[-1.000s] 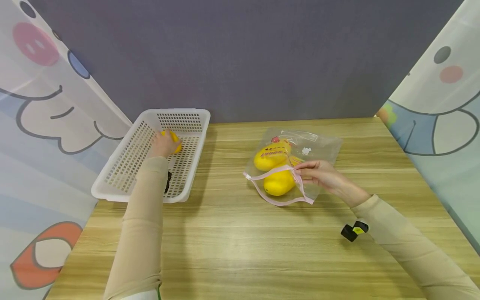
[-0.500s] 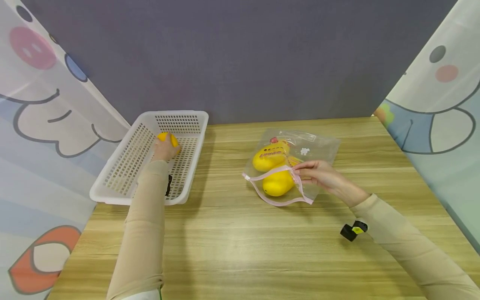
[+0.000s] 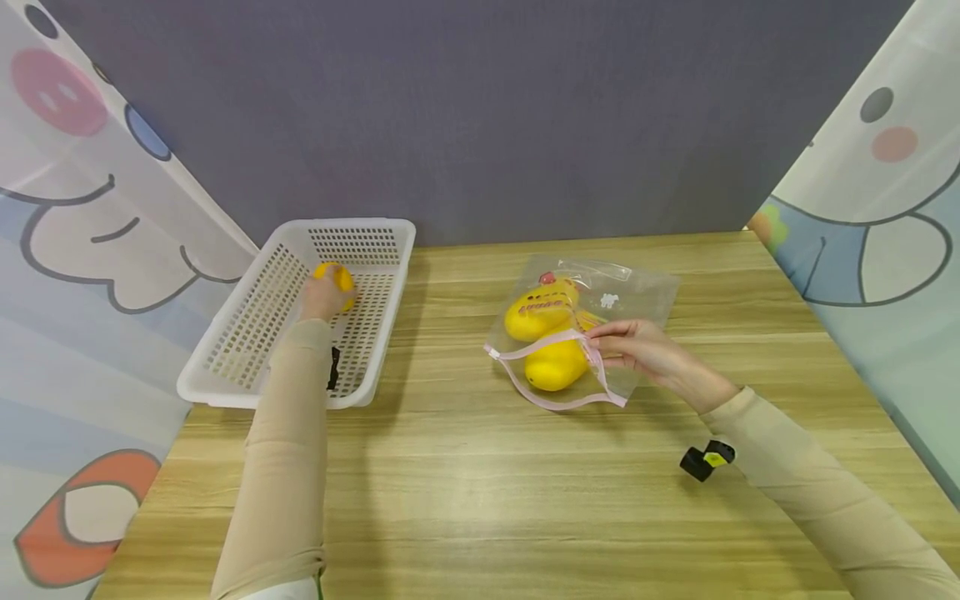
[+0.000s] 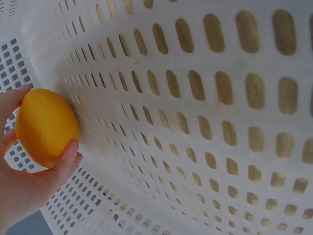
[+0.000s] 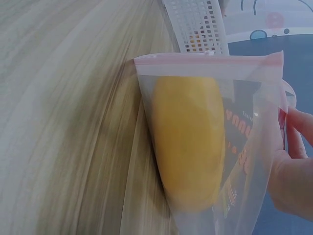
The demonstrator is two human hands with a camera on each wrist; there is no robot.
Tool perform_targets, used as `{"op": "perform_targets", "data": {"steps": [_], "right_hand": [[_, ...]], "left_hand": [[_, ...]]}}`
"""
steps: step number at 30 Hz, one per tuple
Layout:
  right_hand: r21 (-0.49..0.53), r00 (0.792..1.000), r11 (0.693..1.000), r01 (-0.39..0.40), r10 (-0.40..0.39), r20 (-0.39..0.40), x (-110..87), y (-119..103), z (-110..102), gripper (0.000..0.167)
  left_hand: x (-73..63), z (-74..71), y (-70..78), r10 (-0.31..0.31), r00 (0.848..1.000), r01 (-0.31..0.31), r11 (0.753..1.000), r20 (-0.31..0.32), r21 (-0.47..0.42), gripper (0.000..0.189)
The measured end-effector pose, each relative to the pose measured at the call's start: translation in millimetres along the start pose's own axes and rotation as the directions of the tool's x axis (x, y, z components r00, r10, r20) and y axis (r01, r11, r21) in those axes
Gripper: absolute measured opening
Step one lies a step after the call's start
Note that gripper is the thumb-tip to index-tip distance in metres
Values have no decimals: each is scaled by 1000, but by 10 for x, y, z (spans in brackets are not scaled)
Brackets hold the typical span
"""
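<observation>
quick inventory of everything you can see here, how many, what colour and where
loose fruit: 1, orange-yellow, inside the basket, held by the left hand
bagged fruit: at least 2, yellow, inside the zip bag
zip bag: 1, clear with pink edging, on the table, right of the basket
basket: 1, white, at the table's left
table: 1, light wood-look, under everything
panel: 1, dark grey, behind the table
cartoon sheets: 2, multicoloured, left and right sides
black items: 2, one with a yellow mark below the right sleeve, one partly hidden by the left sleeve
left hand: 1, in the basket
right hand: 1, pinching the bag's edge
sleeves: 2, beige, on both arms
</observation>
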State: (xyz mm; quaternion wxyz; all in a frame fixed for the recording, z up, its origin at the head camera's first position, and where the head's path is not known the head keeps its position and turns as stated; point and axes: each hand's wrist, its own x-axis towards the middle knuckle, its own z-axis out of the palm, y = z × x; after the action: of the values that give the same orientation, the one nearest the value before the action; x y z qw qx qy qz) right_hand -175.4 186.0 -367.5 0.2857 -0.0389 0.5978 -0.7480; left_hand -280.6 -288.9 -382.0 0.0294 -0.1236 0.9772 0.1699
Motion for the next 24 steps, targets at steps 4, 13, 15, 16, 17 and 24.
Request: {"op": "perform_targets", "data": {"steps": [4,13,15,16,17,24], "right_hand": [[4,1000,1000,-2,2,3,-6,-5,-1,26],[-4,999,1000,25,-25,22,-13,-8,-4,25],[-3,999,1000,31,-31,26,-14,-8,-3,25],[-3,999,1000,31,-31,25,-15,-9,-2,25],[-1,999,1000,27,-27,21,-15,-10,-2,25],[17,1000,1000,18,-19,17,-19,-17,7,24]], "left_hand": [[13,-10,-14,5,1000,-5,1000,-5,-13,60],[-10,-50,-41,28,1000,-28,994,-2,-108,52],[-22,-72,-50,25,1000,-24,988,9,-151,53],[-26,-82,-56,20,1000,-17,986,16,-166,53],[-28,-92,-63,18,1000,-13,984,25,-180,54],[-34,-140,-114,8,998,3,978,56,-209,57]]}}
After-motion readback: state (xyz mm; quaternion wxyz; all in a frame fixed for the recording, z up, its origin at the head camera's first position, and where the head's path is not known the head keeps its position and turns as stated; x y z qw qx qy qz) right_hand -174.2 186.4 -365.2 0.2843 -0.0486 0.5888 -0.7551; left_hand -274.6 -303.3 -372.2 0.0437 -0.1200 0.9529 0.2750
